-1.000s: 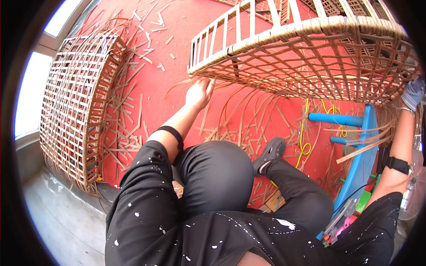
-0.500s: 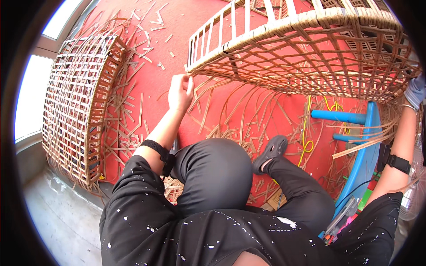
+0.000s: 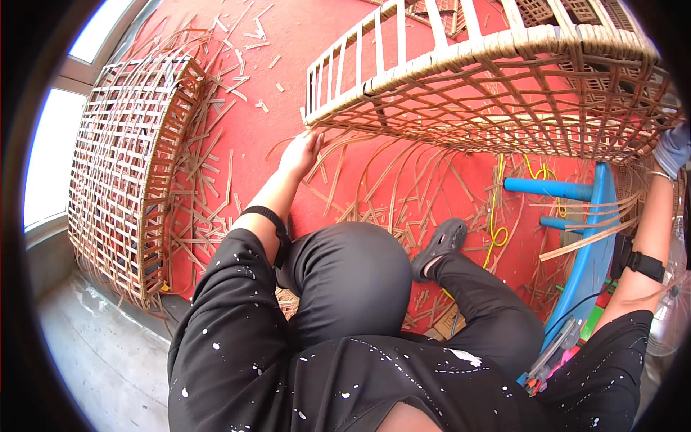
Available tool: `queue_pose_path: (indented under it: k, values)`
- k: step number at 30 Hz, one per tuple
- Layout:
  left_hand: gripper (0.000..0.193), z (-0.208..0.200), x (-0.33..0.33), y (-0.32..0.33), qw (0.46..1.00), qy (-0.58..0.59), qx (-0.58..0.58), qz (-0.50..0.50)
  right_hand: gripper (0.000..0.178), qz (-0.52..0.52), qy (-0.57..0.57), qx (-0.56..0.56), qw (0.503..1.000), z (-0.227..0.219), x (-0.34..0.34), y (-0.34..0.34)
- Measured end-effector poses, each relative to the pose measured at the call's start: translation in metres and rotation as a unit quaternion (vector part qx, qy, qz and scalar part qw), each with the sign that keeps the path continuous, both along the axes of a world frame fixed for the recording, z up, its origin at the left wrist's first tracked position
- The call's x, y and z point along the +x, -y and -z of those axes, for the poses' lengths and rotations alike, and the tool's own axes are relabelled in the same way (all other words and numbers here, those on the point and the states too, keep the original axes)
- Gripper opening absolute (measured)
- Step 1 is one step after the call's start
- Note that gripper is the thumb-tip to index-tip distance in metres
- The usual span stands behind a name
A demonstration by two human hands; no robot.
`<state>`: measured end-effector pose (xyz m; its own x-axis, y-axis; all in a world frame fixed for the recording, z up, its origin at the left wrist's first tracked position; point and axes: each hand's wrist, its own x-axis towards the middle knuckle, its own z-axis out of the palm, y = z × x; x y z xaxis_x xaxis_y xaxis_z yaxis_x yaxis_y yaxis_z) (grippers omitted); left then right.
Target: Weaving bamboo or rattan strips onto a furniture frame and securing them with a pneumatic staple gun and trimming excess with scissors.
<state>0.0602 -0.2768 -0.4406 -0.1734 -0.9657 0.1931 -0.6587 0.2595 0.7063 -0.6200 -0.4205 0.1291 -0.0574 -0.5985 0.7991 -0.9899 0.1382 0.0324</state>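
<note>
A large woven rattan basket [image 3: 468, 93] is held up in front of me, tilted on its side, with loose strands trailing from its lower edge. My bare left hand [image 3: 301, 151] grips its near-left lower corner, fingers partly hidden beneath the rim. At the far right, my right hand [image 3: 672, 151] in a light blue-grey glove holds the basket's other end; the picture's dark rim cuts off part of it.
Another woven basket [image 3: 122, 169] lies by the window at left. Cane offcuts [image 3: 205, 216] litter the red floor [image 3: 281, 43]. A blue stool [image 3: 586, 248], yellow cord [image 3: 498, 234] and fan [image 3: 669, 317] are at right. Further woven pieces [image 3: 439, 16] lie beyond.
My left hand has shifted slightly down and right, and its fingers now reach under the basket's corner. The basket has tilted a little, its right rim sinking. My right hand stays nearly still.
</note>
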Motion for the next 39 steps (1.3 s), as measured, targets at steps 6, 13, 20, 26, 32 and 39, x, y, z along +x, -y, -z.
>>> queue_pose_path:
  k: [6, 13, 20, 26, 32, 39]
  values:
    - [0.028, 0.023, -0.001, 0.005, 0.997, -0.009, 0.073, -0.026, 0.053, -0.032, 0.007, -0.012, 0.999, 0.004, 0.019, -0.005]
    - [0.070, 0.008, 0.045, -0.024, 0.983, 0.072, 0.139, -0.091, 0.049, -0.261, 0.099, -0.024, 0.960, 0.050, 0.120, -0.036]
    - [0.048, -0.089, 0.112, -0.076, 0.987, 0.002, 0.055, -0.151, 0.050, -0.231, -0.074, 0.061, 0.968, 0.071, 0.251, -0.098]
    - [0.028, -0.252, 0.105, -0.102, 0.973, -0.169, 0.029, -0.153, 0.059, -0.357, -0.064, 0.132, 0.923, 0.102, 0.350, -0.172]
    - [0.034, -0.384, 0.045, -0.175, 0.945, -0.318, -0.056, -0.059, 0.069, -0.368, -0.045, 0.213, 0.904, 0.139, 0.388, -0.271]
    - [0.065, -0.410, -0.023, -0.271, 0.989, -0.054, -0.136, -0.031, 0.070, -0.371, -0.015, 0.350, 0.860, 0.162, 0.367, -0.352]
